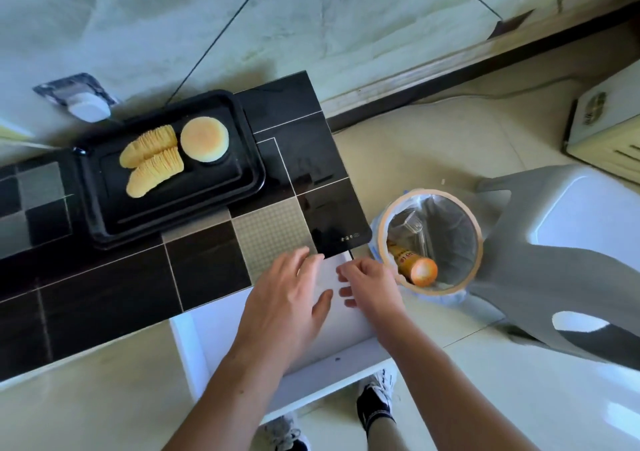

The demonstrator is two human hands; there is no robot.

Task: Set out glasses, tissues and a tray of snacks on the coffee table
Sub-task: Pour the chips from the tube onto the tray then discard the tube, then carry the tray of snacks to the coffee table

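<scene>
A black tray (242, 159) sits on the tiled coffee table (114, 287). It holds two fanned stacks of crisps (152, 159) and a round pale cake (204, 139). Both my hands meet at the table's near right corner, above a white drawer-like shelf (311, 374). My left hand (287, 301) lies palm down with fairly straight fingers on a pale white sheet (329, 272). The curled fingertips of my right hand (369, 286) pinch that sheet's right edge. What the sheet is cannot be made out. No glasses are in view.
A lined waste bin (481, 242) stands right of the table corner, with a crisp tube (414, 263) and clear wrapping inside. A white plastic stool (571, 242) stands beyond it. A small white-and-grey object (86, 104) lies on the floor behind the tray. My feet are below the shelf.
</scene>
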